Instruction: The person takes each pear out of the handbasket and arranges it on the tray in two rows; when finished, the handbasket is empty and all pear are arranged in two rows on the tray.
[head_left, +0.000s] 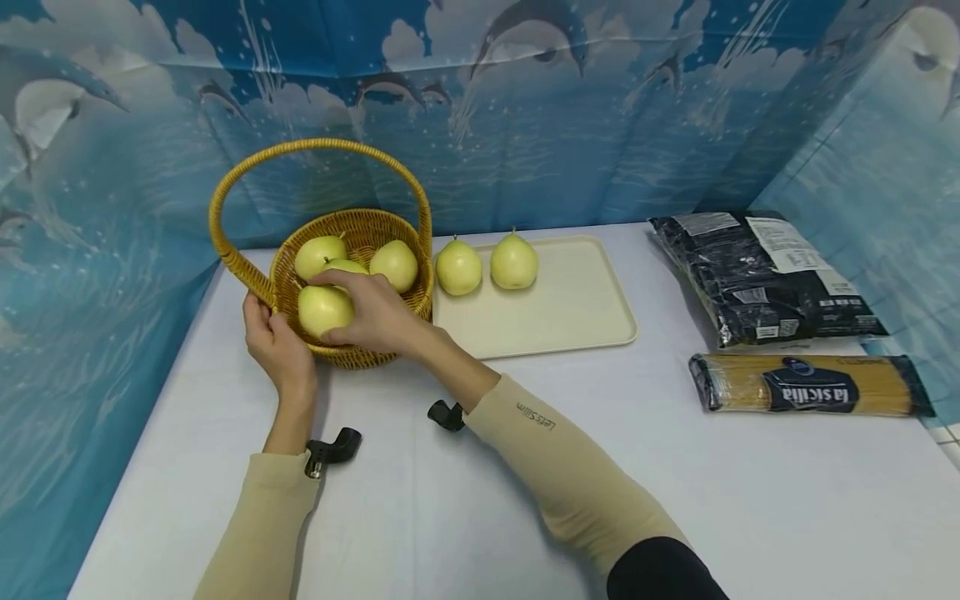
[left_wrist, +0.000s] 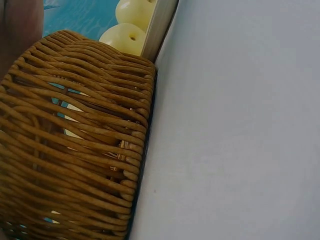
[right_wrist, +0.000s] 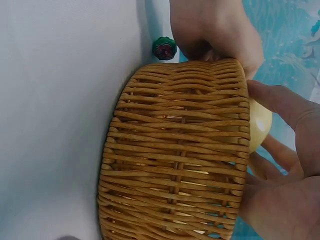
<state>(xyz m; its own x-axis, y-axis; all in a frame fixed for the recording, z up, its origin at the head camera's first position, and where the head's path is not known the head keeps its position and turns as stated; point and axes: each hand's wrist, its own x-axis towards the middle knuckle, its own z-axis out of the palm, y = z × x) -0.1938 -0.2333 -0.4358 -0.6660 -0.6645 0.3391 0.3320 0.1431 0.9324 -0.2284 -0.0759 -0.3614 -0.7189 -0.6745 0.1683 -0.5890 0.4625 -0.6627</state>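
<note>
Currently, the right hand pinches the held pear between thumb and fingers, just inside the near rim of the basket. The left hand grips the basket's side near the handle base. Status: apparently partway — three other pears lie in the basket, two tray pears stand on the tray, and the held pear remains unreleased. Loading or unloading cannot be determined.
</note>
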